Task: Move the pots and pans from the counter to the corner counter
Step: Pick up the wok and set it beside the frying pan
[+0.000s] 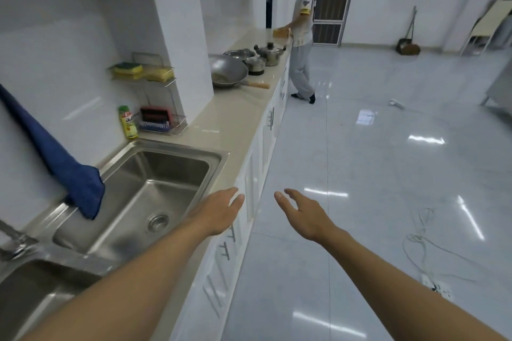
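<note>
1. Pots and pans (255, 63) stand in a cluster far along the tabletop (230, 119), well apart from both hands.
2. Left hand (219, 212): stretched forward above the front edge of the tabletop, just beside the sink (177, 147); fingers straight and relaxed, grasping nothing.
3. Right hand (303, 214): held out over the floor (388, 147), fingers loosely spread with the thumb apart, grasping nothing.
4. Steel sink: two basins set into the tabletop, the nearer basin (41, 285) cut off at the lower left. A blue cloth (74, 183) hangs down the wall, its lower end draped over the sink's rim.
5. Yellow bottle (128, 122) with a green cap stands upright behind the sink, just beside a wire rack (166, 124) holding a brush; yellow-and-green sponges (141, 70) lie on the rack's upper shelf.
6. Wok (228, 70): nearest piece of the cluster, its wooden handle (259, 85) pointing toward the tabletop's front edge.
7. Small pot (256, 66) sits just behind the wok; a shallow metal pan (239, 52) and a lidded pot (271, 52) stand beyond it.
8. Another person (302, 25) stands at the far end of the tabletop, past the cluster.
9. Pale cable (418, 238) lies in loops on the glossy floor at right.
</note>
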{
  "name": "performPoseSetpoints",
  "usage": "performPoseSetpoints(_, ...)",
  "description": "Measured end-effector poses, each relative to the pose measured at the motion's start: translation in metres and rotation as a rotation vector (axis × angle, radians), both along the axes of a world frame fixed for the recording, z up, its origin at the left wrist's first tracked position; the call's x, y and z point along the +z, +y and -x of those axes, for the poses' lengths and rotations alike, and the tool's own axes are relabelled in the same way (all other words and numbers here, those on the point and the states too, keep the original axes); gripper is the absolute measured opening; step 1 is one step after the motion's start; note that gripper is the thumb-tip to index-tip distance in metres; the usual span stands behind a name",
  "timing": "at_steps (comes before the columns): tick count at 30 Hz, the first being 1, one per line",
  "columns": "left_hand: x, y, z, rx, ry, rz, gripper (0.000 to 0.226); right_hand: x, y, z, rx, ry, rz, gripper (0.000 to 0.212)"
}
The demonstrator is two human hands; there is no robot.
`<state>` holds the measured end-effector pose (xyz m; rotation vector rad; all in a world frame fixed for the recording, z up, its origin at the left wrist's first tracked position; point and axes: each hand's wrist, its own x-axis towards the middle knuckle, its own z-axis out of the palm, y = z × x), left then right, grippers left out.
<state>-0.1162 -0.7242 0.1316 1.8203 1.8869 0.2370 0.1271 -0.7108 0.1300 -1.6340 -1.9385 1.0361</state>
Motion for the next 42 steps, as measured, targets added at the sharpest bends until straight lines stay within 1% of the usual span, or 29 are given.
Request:
performPoseSetpoints(7,0.01,0.121,-0.048,0.067,-0.025,-0.045,0.061,0.007,0.128,-0.051,0.045,-0.031,-0.005,0.115)
performPoseSetpoints(11,0.004,0.171,-0.07,0.096,-0.045,-0.023,0.062,0.005,0.188,-0.064,0.064,-0.02,0.003,0.113)
performPoseSetpoints(14,0.003,0.218,-0.077,0.076,-0.049,-0.019,0.063,0.005,0.237,-0.068,0.061,-0.022,0.0,0.113)
performPoseSetpoints(19,0.0,0.311,-0.071,0.046,-0.014,-0.04,0.063,0.006,0.325,-0.068,0.045,-0.016,-0.023,0.113)
performPoseSetpoints(23,-0.001,0.386,-0.061,0.024,0.002,-0.008,0.064,0.005,0.392,-0.066,0.037,-0.019,-0.016,0.114)
performPoseSetpoints(27,0.006,0.459,-0.055,0.028,0.004,-0.015,0.063,0.005,0.458,-0.065,-0.003,0.001,-0.006,0.11)
performPoseSetpoints(32,0.008,0.526,-0.052,0.011,0.011,0.006,0.066,0.003,0.531,-0.062,0.002,0.012,0.008,0.109)
performPoseSetpoints(36,0.004,0.58,-0.052,0.058,0.02,0.01,0.065,-0.001,0.592,-0.06,0.029,0.023,0.019,0.107)
performPoseSetpoints(42,-0.004,0.666,-0.059,0.174,0.017,0.025,0.067,-0.002,0.705,-0.061,0.13,0.024,0.028,0.113)
